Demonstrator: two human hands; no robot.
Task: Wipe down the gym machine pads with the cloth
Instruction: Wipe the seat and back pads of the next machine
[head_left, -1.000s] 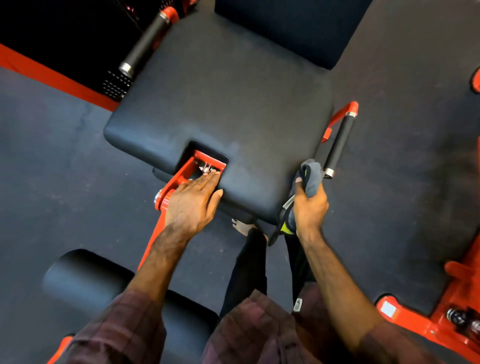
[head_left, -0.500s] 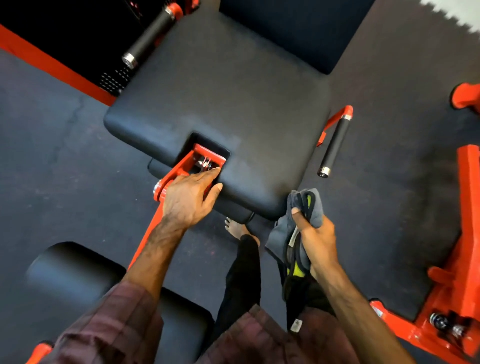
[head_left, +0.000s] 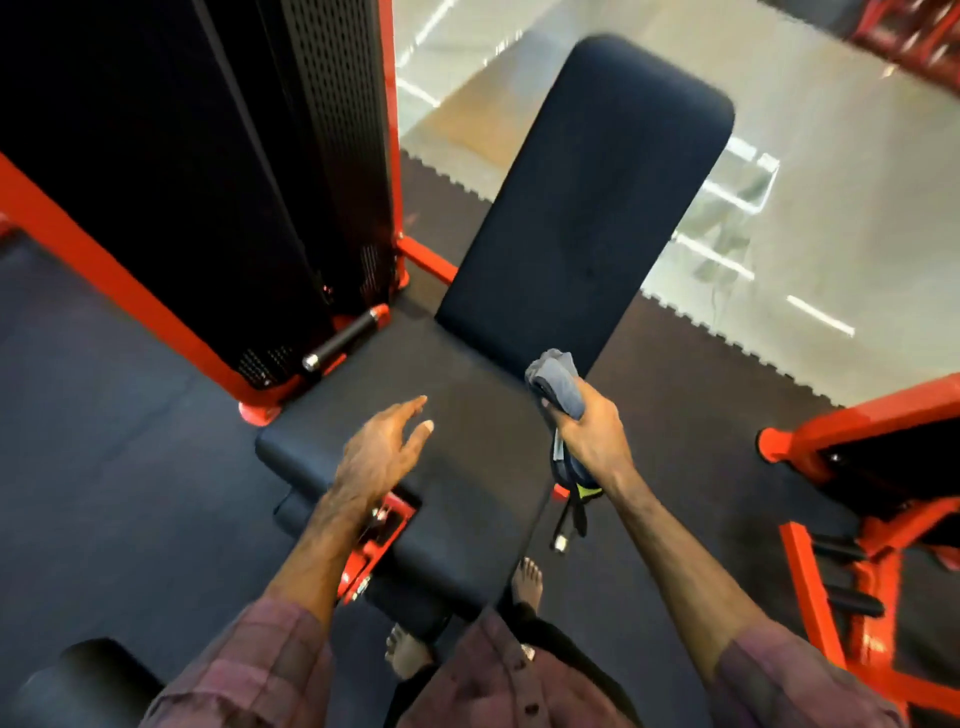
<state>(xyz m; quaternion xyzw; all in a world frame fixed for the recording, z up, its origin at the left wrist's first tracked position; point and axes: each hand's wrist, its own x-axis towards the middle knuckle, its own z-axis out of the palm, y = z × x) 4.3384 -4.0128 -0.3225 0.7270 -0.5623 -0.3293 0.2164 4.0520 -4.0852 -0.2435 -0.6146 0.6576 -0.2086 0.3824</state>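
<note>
Two risks stand out at this moment. First, the cloth (head_left: 557, 383) is bunched in a tight wad in the right hand (head_left: 589, 434), fingers curled round it; judged from that, only a small face of fabric would meet the upholstery, so a pass may leave strips of the back pad (head_left: 587, 208) unwiped. Second, a dark strap with a yellow-green patch (head_left: 576, 496) hangs from the same fist, its metal-looking end dangling just off the seat's right edge. Blur prevents a firm reading of what it is. Should it swing during a stroke, it could drag across the seat pad (head_left: 467, 457) or snag on the red frame bracket (head_left: 387, 525) at the front notch.

Footing is a lesser concern: a bare foot (head_left: 527, 577) shows close against the seat's front edge, another below it, both near steel parts.

Position of items: the cloth sits above the rear right corner of the seat pad, at the junction where the back pad begins, its upper end projecting from the top of the fist. Whether fabric touches either pad cannot be told. The left hand (head_left: 382, 452) is spread and relaxed, holding nothing, over the middle of the seat pad and well apart from the cloth; contact with the surface is not confirmed. A side handle (head_left: 343, 338) lies beyond the seat's left edge, beside the weight stack housing (head_left: 208, 182).
</note>
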